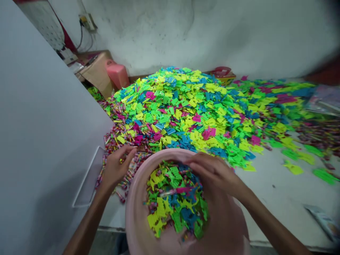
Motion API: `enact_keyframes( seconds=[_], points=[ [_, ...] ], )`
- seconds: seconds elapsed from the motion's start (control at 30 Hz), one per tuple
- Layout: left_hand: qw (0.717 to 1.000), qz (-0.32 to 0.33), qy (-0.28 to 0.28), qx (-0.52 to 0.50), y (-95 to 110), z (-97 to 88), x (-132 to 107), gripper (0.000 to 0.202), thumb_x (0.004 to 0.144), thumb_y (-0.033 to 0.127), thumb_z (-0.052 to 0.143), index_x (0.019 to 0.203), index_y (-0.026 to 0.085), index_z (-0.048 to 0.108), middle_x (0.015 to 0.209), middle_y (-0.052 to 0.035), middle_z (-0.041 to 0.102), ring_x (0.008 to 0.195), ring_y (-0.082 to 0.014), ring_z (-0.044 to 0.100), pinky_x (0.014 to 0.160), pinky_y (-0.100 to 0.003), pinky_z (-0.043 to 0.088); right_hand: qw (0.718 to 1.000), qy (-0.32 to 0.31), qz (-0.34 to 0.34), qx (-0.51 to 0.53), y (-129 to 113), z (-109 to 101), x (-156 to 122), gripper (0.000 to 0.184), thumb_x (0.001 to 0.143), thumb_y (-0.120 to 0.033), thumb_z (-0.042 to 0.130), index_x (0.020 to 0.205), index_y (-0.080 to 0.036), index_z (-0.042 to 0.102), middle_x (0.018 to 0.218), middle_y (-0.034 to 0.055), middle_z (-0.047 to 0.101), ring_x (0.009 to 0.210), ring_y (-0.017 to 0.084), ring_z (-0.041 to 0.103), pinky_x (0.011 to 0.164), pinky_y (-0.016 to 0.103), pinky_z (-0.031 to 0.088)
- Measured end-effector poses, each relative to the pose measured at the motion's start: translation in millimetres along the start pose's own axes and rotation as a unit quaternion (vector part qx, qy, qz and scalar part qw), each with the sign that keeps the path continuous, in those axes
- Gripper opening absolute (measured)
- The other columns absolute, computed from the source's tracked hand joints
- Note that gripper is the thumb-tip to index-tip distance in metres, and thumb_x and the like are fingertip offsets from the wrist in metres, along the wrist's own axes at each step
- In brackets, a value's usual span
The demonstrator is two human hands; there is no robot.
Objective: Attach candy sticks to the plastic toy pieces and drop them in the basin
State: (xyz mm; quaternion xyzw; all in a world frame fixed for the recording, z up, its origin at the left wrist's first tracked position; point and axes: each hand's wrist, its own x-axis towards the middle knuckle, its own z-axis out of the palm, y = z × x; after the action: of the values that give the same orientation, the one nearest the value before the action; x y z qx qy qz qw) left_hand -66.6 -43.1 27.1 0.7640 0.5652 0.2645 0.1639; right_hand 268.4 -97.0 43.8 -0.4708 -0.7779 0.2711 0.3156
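A large pale pink plastic tub (136, 198) stands in front of me. In it lie flat neon plastic pieces (175, 177) in green, yellow, blue and pink, mixed with small wrapped items. A blurred item with a bright pink end (176, 191) shows above them. My left hand (118, 166) is just left of the rim, thumb and fingers pinched together; a thin thing seems to be at the fingertips, too small to name. My right hand (216, 171) reaches over the tub's right side, fingers stretched out toward the contents, with nothing visible in them.
A big heap of neon plastic pieces (180, 106) covers the white table (265, 198) against the wall. Small wrapped items (114, 138) lie left of it. A pink jug (117, 74) stands behind. A pale panel (47, 124) rises at left; a packet (322, 221) lies at right.
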Motion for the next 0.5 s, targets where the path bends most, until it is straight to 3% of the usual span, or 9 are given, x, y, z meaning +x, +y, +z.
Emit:
enact_keyframes(
  seconds=[0.07,0.13,0.27,0.37,0.5],
  points=[
    [0.999,-0.024,-0.018,0.044,-34,26.5,7,0.027,0.098,0.036,0.051,0.103,0.017,0.069,0.100,-0.0105,0.075,0.092,-0.0243,0.070,0.083,-0.035,0.056,0.995,0.037,0.061,-0.064,20,5,26,0.028,0.104,-0.037,0.048,0.110,-0.023,0.072,0.107,0.0065,0.077,0.100,0.022,0.072,0.088,0.032,0.055],
    [0.996,-0.035,-0.028,0.076,-57,59.0,7,0.026,0.094,0.029,0.054,0.109,0.015,0.069,0.111,-0.0150,0.073,0.106,-0.0284,0.068,0.093,-0.041,0.054,0.988,0.019,0.083,-0.128,43,17,59,0.028,0.104,-0.032,0.048,0.115,-0.021,0.071,0.115,0.0087,0.075,0.107,0.024,0.069,0.095,0.035,0.053],
    [0.989,-0.065,-0.026,0.130,-72,112.8,-4,0.043,0.091,0.009,0.044,0.129,0.013,0.063,0.134,-0.0226,0.062,0.127,-0.0355,0.057,0.102,-0.055,0.046,0.981,-0.062,0.073,-0.168,84,46,122,0.032,0.089,-0.030,0.072,0.120,-0.022,0.071,0.127,0.0118,0.070,0.122,0.030,0.062,0.102,0.040,0.050],
    [0.987,-0.070,-0.031,0.142,-77,131.3,-8,0.047,0.091,0.006,0.041,0.132,0.013,0.062,0.137,-0.0249,0.058,0.130,-0.0376,0.054,0.102,-0.057,0.045,0.972,-0.124,0.075,-0.186,103,63,145,0.051,0.074,-0.033,0.088,0.121,-0.023,0.071,0.130,0.0134,0.067,0.122,0.034,0.061,0.097,0.042,0.053],
    [0.990,-0.063,-0.038,0.118,-88,140.6,-1,0.036,0.095,0.012,0.046,0.125,0.016,0.066,0.133,-0.0200,0.060,0.131,-0.0355,0.052,0.105,-0.054,0.043,0.968,-0.157,0.080,-0.178,115,69,148,0.038,0.089,-0.034,0.075,0.122,-0.018,0.067,0.127,0.0107,0.066,0.113,0.027,0.065,0.097,0.048,0.053]
  ],
)
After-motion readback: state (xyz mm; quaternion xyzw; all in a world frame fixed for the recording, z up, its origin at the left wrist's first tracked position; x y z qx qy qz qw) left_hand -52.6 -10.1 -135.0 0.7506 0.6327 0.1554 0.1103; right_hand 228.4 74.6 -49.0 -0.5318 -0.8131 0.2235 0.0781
